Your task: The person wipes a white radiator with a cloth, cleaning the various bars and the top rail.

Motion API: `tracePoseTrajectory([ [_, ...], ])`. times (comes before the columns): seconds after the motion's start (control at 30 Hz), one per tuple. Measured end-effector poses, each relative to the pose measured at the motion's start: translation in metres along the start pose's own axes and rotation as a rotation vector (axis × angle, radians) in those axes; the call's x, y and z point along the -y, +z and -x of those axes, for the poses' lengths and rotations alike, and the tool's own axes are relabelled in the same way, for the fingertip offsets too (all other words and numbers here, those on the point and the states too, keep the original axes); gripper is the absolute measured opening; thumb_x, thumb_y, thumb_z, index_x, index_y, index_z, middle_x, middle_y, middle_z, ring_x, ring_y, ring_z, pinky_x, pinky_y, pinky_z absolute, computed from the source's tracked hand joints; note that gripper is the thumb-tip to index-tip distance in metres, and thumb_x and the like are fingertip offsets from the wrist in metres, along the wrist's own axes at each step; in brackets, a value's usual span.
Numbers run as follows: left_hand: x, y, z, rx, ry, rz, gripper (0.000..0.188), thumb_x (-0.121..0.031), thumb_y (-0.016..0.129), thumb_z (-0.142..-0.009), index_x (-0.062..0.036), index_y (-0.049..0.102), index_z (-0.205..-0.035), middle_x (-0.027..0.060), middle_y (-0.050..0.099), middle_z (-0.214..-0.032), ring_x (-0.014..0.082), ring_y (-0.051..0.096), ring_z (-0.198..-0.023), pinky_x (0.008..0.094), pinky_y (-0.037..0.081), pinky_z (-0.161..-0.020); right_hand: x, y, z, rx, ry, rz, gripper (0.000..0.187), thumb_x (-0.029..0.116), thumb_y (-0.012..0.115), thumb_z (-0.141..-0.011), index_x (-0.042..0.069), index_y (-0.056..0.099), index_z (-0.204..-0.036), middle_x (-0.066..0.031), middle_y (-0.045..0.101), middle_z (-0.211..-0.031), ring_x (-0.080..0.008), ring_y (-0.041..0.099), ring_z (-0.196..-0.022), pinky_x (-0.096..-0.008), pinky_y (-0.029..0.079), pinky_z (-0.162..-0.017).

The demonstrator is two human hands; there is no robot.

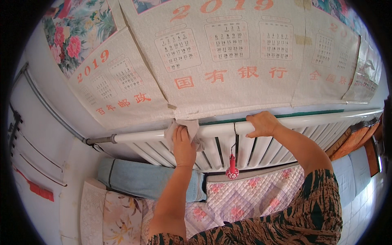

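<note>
1. On the top rail of the white radiator [261, 153], toward its left end, a pale cloth [192, 127] lies bunched over the pipe, just below the lower edge of the wall calendars [228, 61].
2. Left hand [183, 143]: palm flat on the cloth, fingers pointing up and pressing it against the rail; hand not closed, cloth pinned under it rather than pinched.
3. Right hand [263, 123]: further right along the same rail, fingers curled over the top of the pipe, closed around it.
4. Between the two hands, a small red tasselled ornament [232, 168] hangs from the rail on a thin hook, in front of the radiator fins.
5. Below the radiator: a blue bolster [139, 179] at left, a pink-flowered quilted pad [253, 194] at centre, both against the radiator's foot.
6. Left end of rail joins a grey pipe [49, 107] running up the wall.
</note>
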State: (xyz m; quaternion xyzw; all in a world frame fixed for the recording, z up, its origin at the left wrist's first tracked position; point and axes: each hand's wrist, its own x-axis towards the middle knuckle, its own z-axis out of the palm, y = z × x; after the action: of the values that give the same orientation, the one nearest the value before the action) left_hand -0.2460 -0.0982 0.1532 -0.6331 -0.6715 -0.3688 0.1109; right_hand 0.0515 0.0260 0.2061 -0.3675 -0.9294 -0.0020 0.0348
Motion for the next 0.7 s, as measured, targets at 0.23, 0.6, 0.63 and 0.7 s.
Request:
tracePoseTrajectory([
  [0.23, 0.004, -0.003, 0.011, -0.052, -0.021, 0.134, 0.056, 0.006, 0.057, -0.073, 0.0022, 0.046, -0.128, 0.0194, 0.046, -0.138, 0.0367, 0.036, -0.134, 0.0413, 0.032, -0.111, -0.006, 0.006, 0.0, -0.068, -0.023, 0.004, 0.056, 0.054, 0.071, -0.066, 0.005, 0.061, -0.092, -0.0177, 0.065, -0.074, -0.0373, 0.065, -0.072, -0.0458, 0.052, -0.067],
  [0.6, 0.006, -0.02, 0.025, -0.083, 0.071, 0.002, 0.054, 0.006, 0.059, -0.071, -0.0039, 0.056, -0.124, 0.015, 0.057, -0.128, 0.033, 0.051, -0.124, 0.0389, 0.043, -0.102, -0.005, 0.006, 0.0, -0.074, -0.026, 0.007, 0.054, 0.052, 0.071, -0.067, 0.005, 0.061, -0.093, -0.0179, 0.066, -0.075, -0.0367, 0.065, -0.074, -0.0457, 0.052, -0.069],
  [0.63, 0.003, -0.021, 0.024, -0.079, 0.089, -0.017, 0.054, 0.006, 0.06, -0.071, -0.0048, 0.056, -0.124, 0.0143, 0.058, -0.128, 0.0327, 0.051, -0.124, 0.0389, 0.043, -0.102, -0.005, 0.006, -0.001, -0.071, -0.024, 0.004, 0.054, 0.051, 0.071, -0.066, 0.005, 0.061, -0.093, -0.0178, 0.066, -0.075, -0.0368, 0.065, -0.074, -0.0458, 0.052, -0.069],
  [0.7, -0.001, -0.023, 0.023, -0.088, 0.111, 0.008, 0.054, 0.006, 0.059, -0.07, -0.0062, 0.058, -0.122, 0.0133, 0.06, -0.125, 0.0329, 0.053, -0.121, 0.0393, 0.043, -0.101, -0.005, 0.007, -0.001, -0.075, -0.026, 0.001, 0.054, 0.052, 0.071, -0.066, 0.005, 0.061, -0.093, -0.0176, 0.066, -0.074, -0.0368, 0.065, -0.074, -0.046, 0.052, -0.069],
])
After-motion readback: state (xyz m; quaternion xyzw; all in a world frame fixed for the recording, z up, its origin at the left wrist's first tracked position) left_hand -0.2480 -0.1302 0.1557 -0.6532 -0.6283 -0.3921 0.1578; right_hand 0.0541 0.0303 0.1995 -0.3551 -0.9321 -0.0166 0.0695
